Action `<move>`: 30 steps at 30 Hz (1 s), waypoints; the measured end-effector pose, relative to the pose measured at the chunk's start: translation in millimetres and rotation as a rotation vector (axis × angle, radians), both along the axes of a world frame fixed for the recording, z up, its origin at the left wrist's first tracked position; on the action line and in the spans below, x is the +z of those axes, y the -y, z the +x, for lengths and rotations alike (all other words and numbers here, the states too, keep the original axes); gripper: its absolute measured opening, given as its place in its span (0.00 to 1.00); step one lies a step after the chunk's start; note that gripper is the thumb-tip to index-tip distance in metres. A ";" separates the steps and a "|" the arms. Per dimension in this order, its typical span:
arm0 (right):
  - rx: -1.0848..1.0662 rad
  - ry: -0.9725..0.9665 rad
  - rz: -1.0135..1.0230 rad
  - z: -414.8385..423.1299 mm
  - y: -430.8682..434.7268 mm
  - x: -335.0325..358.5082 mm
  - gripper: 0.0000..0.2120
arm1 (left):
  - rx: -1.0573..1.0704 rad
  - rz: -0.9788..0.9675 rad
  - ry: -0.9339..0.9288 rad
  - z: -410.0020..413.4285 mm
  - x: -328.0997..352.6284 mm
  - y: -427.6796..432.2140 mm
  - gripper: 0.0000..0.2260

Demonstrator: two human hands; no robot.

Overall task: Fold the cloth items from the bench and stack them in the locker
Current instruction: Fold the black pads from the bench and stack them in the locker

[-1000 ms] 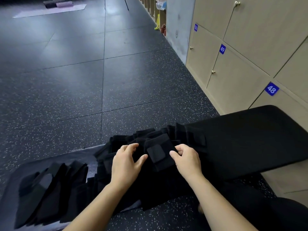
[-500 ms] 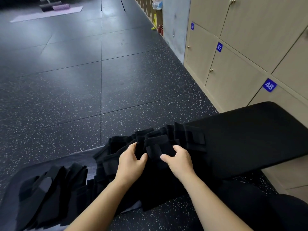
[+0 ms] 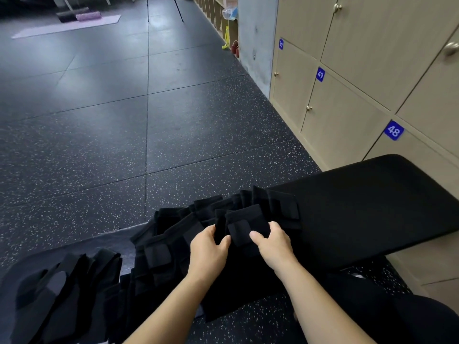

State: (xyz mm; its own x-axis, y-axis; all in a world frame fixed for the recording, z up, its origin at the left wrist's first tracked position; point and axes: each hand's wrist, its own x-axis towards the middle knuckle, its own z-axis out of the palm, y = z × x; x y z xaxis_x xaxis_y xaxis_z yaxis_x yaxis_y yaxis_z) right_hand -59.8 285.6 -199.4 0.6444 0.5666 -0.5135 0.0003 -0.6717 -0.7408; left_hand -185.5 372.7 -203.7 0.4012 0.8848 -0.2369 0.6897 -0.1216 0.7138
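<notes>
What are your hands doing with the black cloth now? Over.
Both busy: left hand and right hand gripping one black cloth piece, atop the pile on the bench. Locker doors in view all shut.

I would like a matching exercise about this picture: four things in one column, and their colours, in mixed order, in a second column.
Things:
1. bench
2. locker doors
3. number label 48
4. yoga mat

Colours:
a. pale purple
b. black
c. blue
d. beige

Pairs: 1-b, 2-d, 3-c, 4-a
</notes>
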 end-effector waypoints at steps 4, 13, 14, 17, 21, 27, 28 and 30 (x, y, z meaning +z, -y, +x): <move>-0.045 -0.030 0.058 1.2 -1.9 -3.1 0.28 | 0.001 0.004 0.001 1.9 1.6 1.1 0.22; -0.137 -0.067 0.331 8.9 11.0 28.6 0.17 | -0.024 -0.009 0.129 8.8 25.1 0.6 0.23; -0.150 -0.074 0.361 12.1 14.9 37.5 0.16 | -0.038 -0.018 0.163 12.4 33.9 1.3 0.23; -0.184 -0.102 0.460 26.4 34.3 66.8 0.09 | -0.077 -0.121 0.291 24.3 63.6 7.3 0.23; -0.195 -0.129 0.575 46.4 72.1 106.6 0.03 | -0.160 -0.518 0.510 52.3 109.0 30.9 0.14; -0.342 -0.120 0.683 73.1 146.8 141.9 0.09 | -0.280 -0.931 0.669 96.5 154.3 88.5 0.11; -0.367 -0.096 0.692 76.1 162.7 147.9 0.09 | -0.325 -0.946 0.661 105.7 156.3 100.9 0.10; -0.415 -0.028 0.693 80.5 192.3 155.1 0.10 | -0.384 -0.967 0.647 122.8 160.1 129.0 0.05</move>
